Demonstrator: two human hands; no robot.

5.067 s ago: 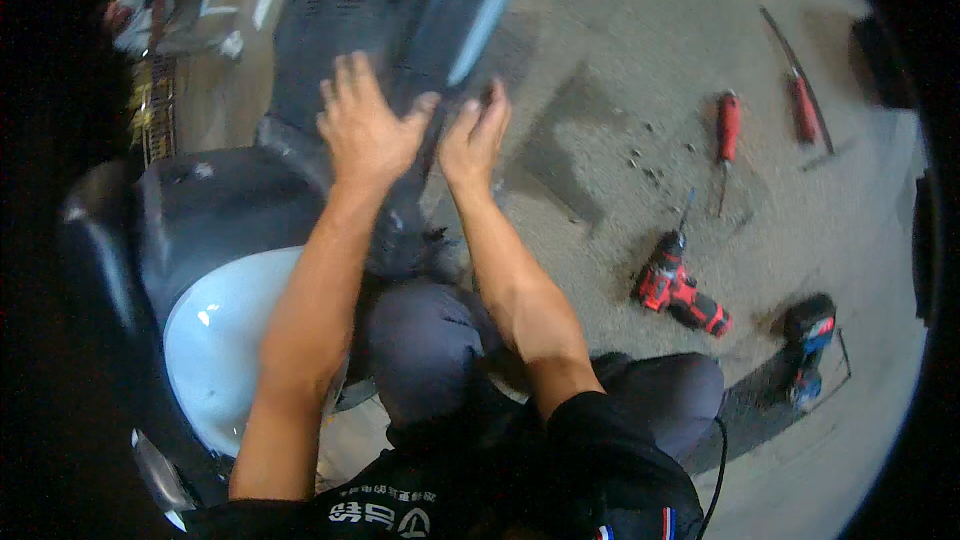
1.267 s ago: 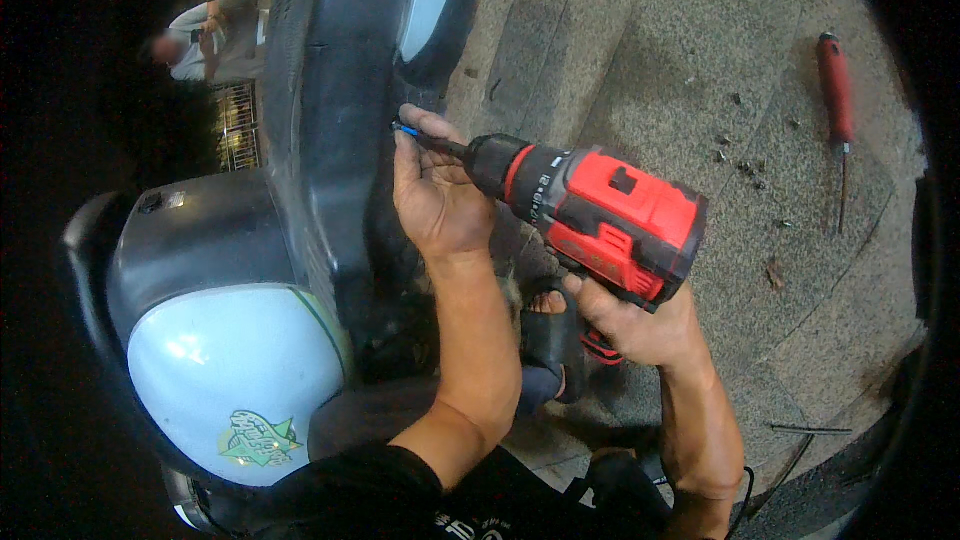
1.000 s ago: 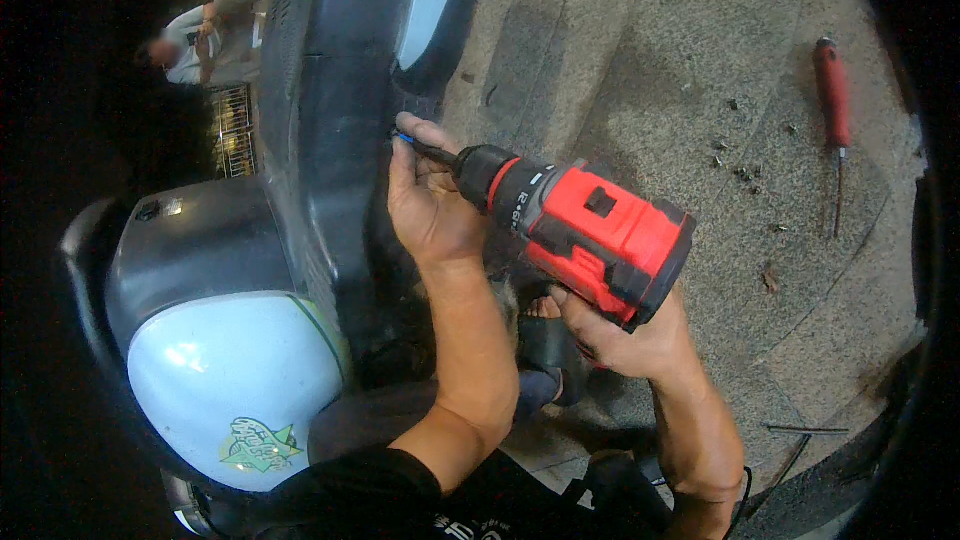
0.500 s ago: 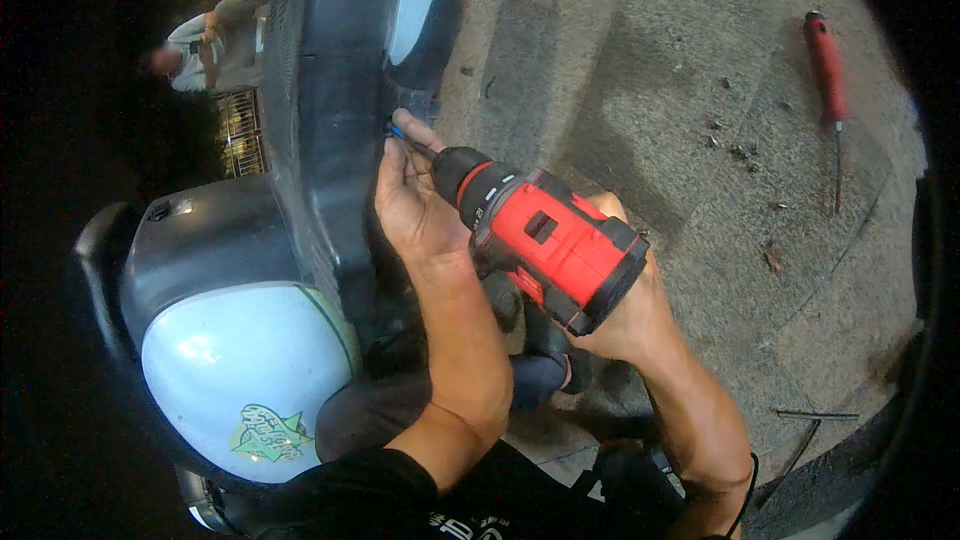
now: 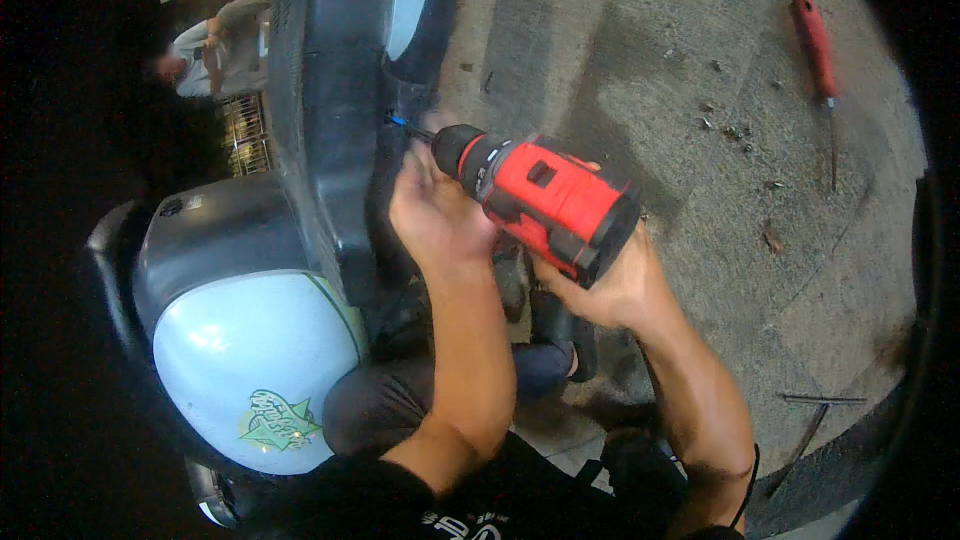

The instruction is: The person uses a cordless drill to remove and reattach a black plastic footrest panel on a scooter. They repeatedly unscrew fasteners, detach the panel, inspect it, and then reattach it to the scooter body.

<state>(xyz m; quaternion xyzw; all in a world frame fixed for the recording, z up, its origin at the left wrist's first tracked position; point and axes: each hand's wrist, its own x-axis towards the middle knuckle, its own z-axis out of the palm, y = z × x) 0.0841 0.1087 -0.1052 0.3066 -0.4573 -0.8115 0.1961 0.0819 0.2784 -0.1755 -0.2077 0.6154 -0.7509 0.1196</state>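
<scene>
A red and black cordless drill [image 5: 560,194] points up and left at the dark plastic panel [image 5: 340,130] of a scooter. My right hand [image 5: 610,285] is closed around its handle, which the drill body mostly hides. From the chuck, a thin bit with a blue tip [image 5: 398,121] reaches the panel; whether a screw sits on it cannot be made out. My left hand [image 5: 440,205] is just below and beside the chuck. Its fingers are blurred and partly behind the bit and chuck, so their grip does not show.
A red-handled screwdriver [image 5: 817,45] lies on the paving, with several small screws [image 5: 735,132] nearby. At lower right is a T-shaped metal tool [image 5: 823,401]. The scooter's light blue body panel [image 5: 255,370] is at lower left. Another person [image 5: 200,55] is beyond the scooter.
The fingers of my left hand have drawn back from the blue bit tip toward the chuck. The drill has tilted slightly; its tip stays at the panel. The whole view has shifted a little.
</scene>
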